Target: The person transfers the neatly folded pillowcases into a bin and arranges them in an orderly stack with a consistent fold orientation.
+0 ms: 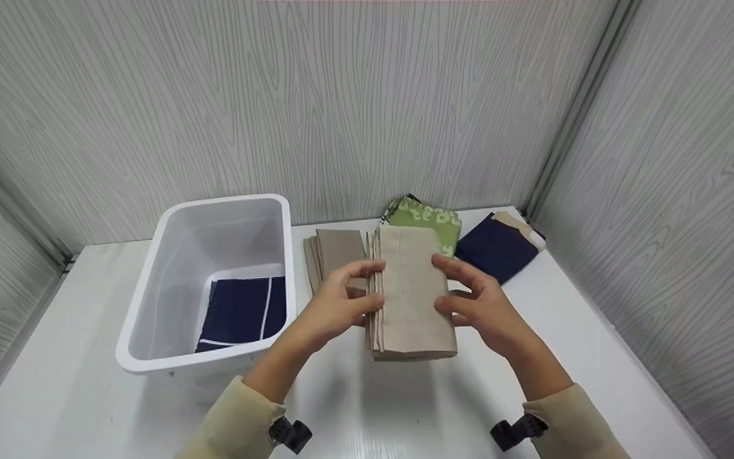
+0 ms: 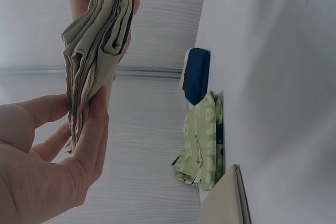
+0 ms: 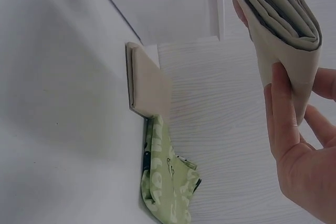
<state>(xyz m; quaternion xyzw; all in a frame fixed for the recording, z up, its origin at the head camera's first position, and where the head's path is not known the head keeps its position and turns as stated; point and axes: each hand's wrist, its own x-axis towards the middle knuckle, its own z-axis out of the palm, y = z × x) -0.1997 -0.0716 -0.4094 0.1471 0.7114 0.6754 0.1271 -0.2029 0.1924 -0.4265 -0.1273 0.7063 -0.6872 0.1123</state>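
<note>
A folded beige cloth (image 1: 411, 293) is held above the white table (image 1: 405, 408) between both hands. My left hand (image 1: 341, 303) grips its left edge, thumb on top, fingers under. My right hand (image 1: 478, 299) pinches its right edge. The left wrist view shows the cloth's layered edge (image 2: 94, 51) between thumb and fingers. From the right wrist, its rounded fold (image 3: 286, 30) shows against my right hand (image 3: 302, 145).
A white plastic bin (image 1: 211, 280) at the left holds a folded navy cloth (image 1: 243, 312). Behind the hands lie another folded beige cloth (image 1: 335, 252), a green patterned cloth (image 1: 427, 220) and a navy cloth (image 1: 497, 248). Grey walls close in the table.
</note>
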